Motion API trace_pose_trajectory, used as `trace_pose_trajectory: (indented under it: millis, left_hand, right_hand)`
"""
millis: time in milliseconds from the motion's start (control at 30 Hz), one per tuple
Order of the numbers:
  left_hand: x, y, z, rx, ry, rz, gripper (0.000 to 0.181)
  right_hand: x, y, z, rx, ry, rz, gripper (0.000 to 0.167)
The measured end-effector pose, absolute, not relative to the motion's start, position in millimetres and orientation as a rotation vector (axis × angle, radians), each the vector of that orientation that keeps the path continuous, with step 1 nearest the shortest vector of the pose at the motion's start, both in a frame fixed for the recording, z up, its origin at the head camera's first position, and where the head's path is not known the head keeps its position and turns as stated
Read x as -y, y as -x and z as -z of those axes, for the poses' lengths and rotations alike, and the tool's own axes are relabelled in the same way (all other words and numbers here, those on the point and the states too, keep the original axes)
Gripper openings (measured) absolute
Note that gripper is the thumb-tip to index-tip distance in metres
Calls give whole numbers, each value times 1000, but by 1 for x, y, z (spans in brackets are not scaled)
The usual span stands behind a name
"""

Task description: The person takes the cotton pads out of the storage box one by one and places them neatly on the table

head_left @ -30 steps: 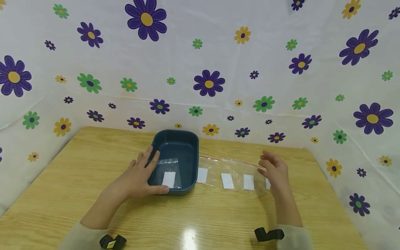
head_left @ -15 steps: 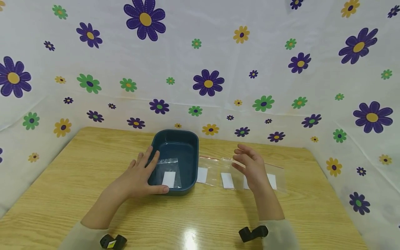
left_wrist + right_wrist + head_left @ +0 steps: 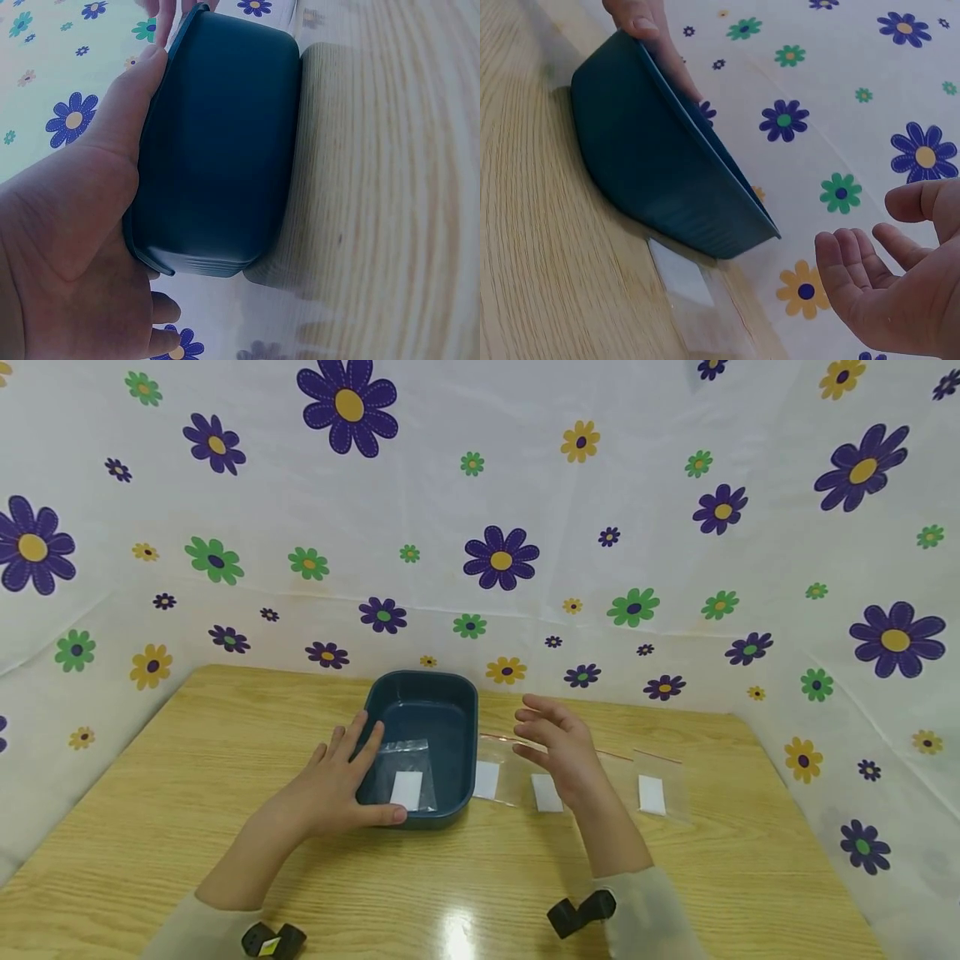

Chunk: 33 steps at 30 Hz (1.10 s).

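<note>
My left hand [image 3: 336,789] rests on the left side and near rim of a dark blue plastic bin [image 3: 431,714], fingers spread and thumb lying over the near edge. Inside the bin lies a clear zip bag [image 3: 405,747] with a white rectangular piece [image 3: 407,791]. My right hand [image 3: 562,747] hovers above a row of similar bags to the bin's right, fingers loosely bent and nothing between them. A bag beside the bin [image 3: 512,772] and one at the far right [image 3: 670,789] show best. The right hand and forearm partly cover the bags between them.
A wooden table [image 3: 337,902] carries everything. White cloth [image 3: 420,510] with purple, green and yellow flowers stands behind it and at both sides. The bin is near the table's back edge.
My right hand has moved left, from over the far-right bag to over the middle of the row, uncovering that bag. My left hand and the bin have stayed in place.
</note>
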<state>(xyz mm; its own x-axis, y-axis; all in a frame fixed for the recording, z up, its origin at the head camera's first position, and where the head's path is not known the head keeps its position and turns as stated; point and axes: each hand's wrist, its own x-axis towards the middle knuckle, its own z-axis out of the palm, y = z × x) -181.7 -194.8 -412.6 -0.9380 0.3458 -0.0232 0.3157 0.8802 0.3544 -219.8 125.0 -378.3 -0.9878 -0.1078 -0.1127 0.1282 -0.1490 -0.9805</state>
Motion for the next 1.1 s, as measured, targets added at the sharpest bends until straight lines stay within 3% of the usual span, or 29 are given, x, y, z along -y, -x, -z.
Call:
trace_pose_trajectory:
  millis: [1100]
  left_hand:
    - [194,183,412,-2968,-526,-510,129]
  right_hand:
    - [-72,227,368,-1881,66,2120,37]
